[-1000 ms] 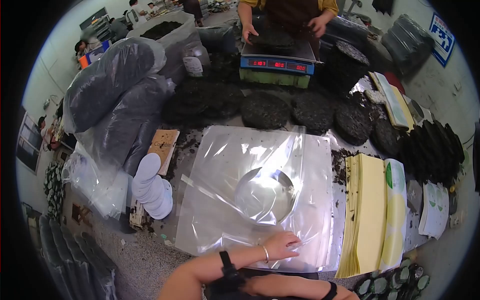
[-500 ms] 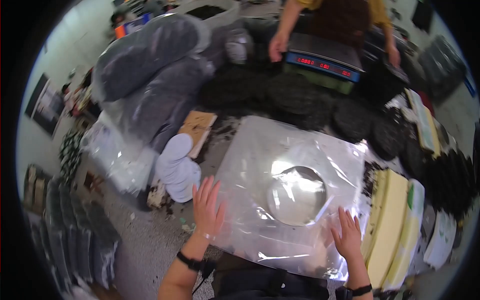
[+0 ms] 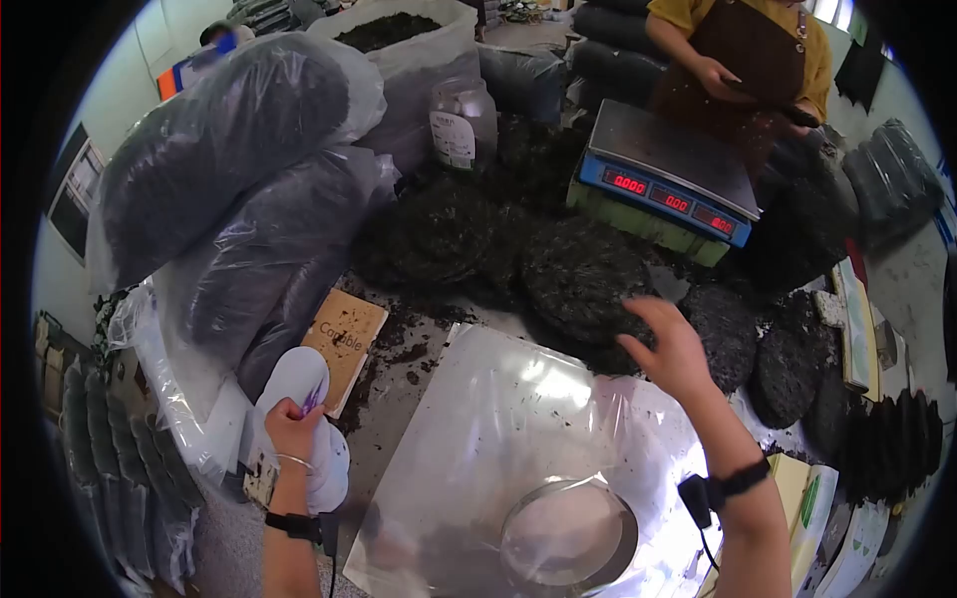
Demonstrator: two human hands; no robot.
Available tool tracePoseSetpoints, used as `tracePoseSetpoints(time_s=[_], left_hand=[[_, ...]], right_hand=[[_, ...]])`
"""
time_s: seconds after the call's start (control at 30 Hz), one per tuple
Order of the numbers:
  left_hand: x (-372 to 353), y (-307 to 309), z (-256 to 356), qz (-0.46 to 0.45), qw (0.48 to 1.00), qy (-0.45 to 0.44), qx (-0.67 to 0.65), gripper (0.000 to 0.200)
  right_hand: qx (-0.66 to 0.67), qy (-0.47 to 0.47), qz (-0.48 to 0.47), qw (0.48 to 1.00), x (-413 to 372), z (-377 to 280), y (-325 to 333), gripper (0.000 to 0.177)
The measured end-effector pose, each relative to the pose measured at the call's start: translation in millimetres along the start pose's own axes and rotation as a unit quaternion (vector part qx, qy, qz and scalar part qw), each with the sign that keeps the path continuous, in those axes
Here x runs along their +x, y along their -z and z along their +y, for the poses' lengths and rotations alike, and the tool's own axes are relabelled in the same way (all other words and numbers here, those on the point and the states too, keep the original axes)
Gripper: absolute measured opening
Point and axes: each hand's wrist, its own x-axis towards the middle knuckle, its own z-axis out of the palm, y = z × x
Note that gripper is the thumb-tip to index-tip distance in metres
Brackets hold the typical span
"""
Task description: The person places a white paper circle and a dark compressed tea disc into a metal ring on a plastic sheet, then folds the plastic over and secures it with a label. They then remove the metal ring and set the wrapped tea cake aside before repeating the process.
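Note:
My left hand is closed at the stack of round white sheets, pinching a sheet with purple print at its edge. Fingers apart and holding nothing, my right hand reaches over a dark, round, matted cake that looks like dried seaweed, fingertips right at its near edge. Below my hands a large clear plastic sheet lies on the table. A round metal ring shows on the plastic area near me. Beside the white sheets is a tan board marked "Canable".
A blue scale with red digits stands at the back. Behind it a person in a brown apron handles dark material. Big filled plastic bags pile up on the left, near a jar. More dark cakes lie at right.
Both hands have left the plastic sheet: the left went to the white sheets and closed, the right reached forward to the dark cakes. The view shifted; the other person's hands rose from the scale.

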Motion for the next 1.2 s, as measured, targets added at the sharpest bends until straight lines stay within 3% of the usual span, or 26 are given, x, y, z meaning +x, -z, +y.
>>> tracePoseSetpoints(time_s=[0.03, 0.1, 0.17, 0.23, 0.3, 0.4, 0.43, 0.47, 0.5, 0.53, 0.57, 0.6, 0.67, 0.73, 0.77, 0.8, 0.83, 0.9, 0.93, 0.97, 1.0, 1.03, 1.07, 1.1, 1.17, 1.2], left_hand=[[2.0, 8.1, 5.3, -0.04, 0.997, 0.04, 0.057, 0.026], [0.8, 5.9, 3.5, -0.075, 0.994, 0.011, 0.081, 0.025], [2.1, 2.5, -16.0, -0.05, 0.99, -0.109, 0.078, 0.025], [2.2, 13.4, -12.3, -0.057, 0.985, -0.133, 0.09, 0.027], [4.8, 28.8, 9.9, -0.056, 0.98, -0.164, 0.096, 0.033], [-7.9, 74.3, 76.5, 0.067, 0.983, -0.167, -0.032, 0.038], [-24.5, 91.8, 120.8, 0.086, 0.976, -0.183, -0.085, 0.038], [-51.1, 97.2, 170.0, 0.086, 0.957, -0.257, -0.104, 0.038], [-81.7, 98.3, 216.5, 0.084, 0.933, -0.328, -0.123, 0.038], [-110.7, 97.3, 223.9, -0.042, 0.913, -0.355, -0.199, 0.038], [-144.8, 88.1, 243.2, -0.109, 0.883, -0.412, -0.198, 0.037], [-179.6, 65.4, 253.4, -0.169, 0.844, -0.478, -0.174, 0.044], [-244.0, 18.7, 254.5, -0.222, 0.808, -0.535, -0.109, 0.059], [-262.2, 2.9, 244.5, -0.263, 0.806, -0.522, -0.1, 0.064], [-266.9, 3.0, 242.4, -0.306, 0.804, -0.504, -0.082, 0.07], [-263.8, 5.2, 236.1, -0.34, 0.793, -0.491, -0.121, 0.07], [-259.5, 0.5, 220.2, -0.294, 0.794, -0.511, -0.148, 0.069], [-263.4, 11.2, 193.8, -0.206, 0.882, -0.288, -0.309, 0.068], [-254.0, 17.9, 202.0, -0.207, 0.882, -0.288, -0.31, 0.068], [-235.3, 31.0, 219.8, -0.292, 0.874, -0.228, -0.314, 0.076], [-219.5, 38.0, 233.2, -0.373, 0.857, -0.165, -0.315, 0.083], [-212.0, 34.6, 243.9, -0.373, 0.858, -0.161, -0.313, 0.083], [-209.5, 27.7, 258.3, -0.418, 0.84, -0.303, -0.166, 0.092], [-208.3, 20.9, 270.0, -0.448, 0.782, -0.433, -0.012, 0.102], [-204.4, 6.3, 288.3, -0.485, 0.77, -0.413, 0.04, 0.111], [-206.7, -1.9, 294.1, -0.516, 0.756, -0.394, 0.087, 0.121]], right_hand=[[-0.023, 0.06, 0.04, 0.997, 20.2, -1.1, -20.1, 0.048], [-0.058, 0.068, 0.009, 0.996, 36.3, 10.3, -56.4, 0.051], [-0.095, 0.072, -0.012, 0.993, 47.7, 18.1, -72.4, 0.055], [-0.024, -0.019, -0.079, 0.996, 52.6, 25.0, -66.5, 0.059], [0.018, -0.033, -0.058, 0.998, 46.6, 26.2, -53.0, 0.067], [0.13, 0.013, 0.167, 0.977, 19.2, -3.0, 7.3, 0.079], [0.17, 0.005, 0.183, 0.968, 1.1, -16.7, 38.8, 0.074], [0.252, -0.053, 0.201, 0.945, -23.3, -29.8, 63.7, 0.063], [0.288, -0.051, 0.252, 0.923, -48.2, -47.4, 86.3, 0.044], [0.358, -0.128, 0.286, 0.88, -81.2, -59.8, 100.0, 0.033], [0.39, -0.213, 0.298, 0.845, -117.7, -80.1, 113.2, 0.03], [0.431, -0.175, 0.358, 0.809, -147.8, -94.8, 114.1, 0.029], [0.292, -0.262, 0.391, 0.832, -206.5, -138.7, 122.3, 0.032], [0.224, -0.151, 0.34, 0.901, -256.0, -167.7, 113.6, 0.033], [0.197, -0.032, 0.302, 0.932, -261.3, -181.1, 112.9, 0.036], [0.104, 0.01, 0.277, 0.955, -273.0, -185.2, 98.9, 0.041], [0.036, 0.017, 0.21, 0.977, -280.6, -197.1, 93.3, 0.05], [-0.069, 0.031, 0.062, 0.995, -299.2, -196.4, 60.6, 0.065], [-0.033, 0.01, -0.039, 0.999, -306.2, -193.9, 44.5, 0.068], [0.003, -0.011, -0.139, 0.99, -309.2, -191.8, 34.2, 0.073], [0.005, -0.011, -0.14, 0.99, -306.1, -191.1, 38.1, 0.073], [0.05, -0.024, -0.176, 0.983, -299.8, -190.0, 47.2, 0.078], [0.097, -0.036, -0.212, 0.972, -292.0, -186.8, 53.8, 0.085], [0.102, -0.036, -0.216, 0.97, -282.8, -180.0, 55.7, 0.085], [0.186, -0.041, -0.227, 0.955, -253.9, -164.9, 58.5, 0.113], [0.091, -0.138, -0.291, 0.942, -233.3, -168.3, 58.8, 0.121]])
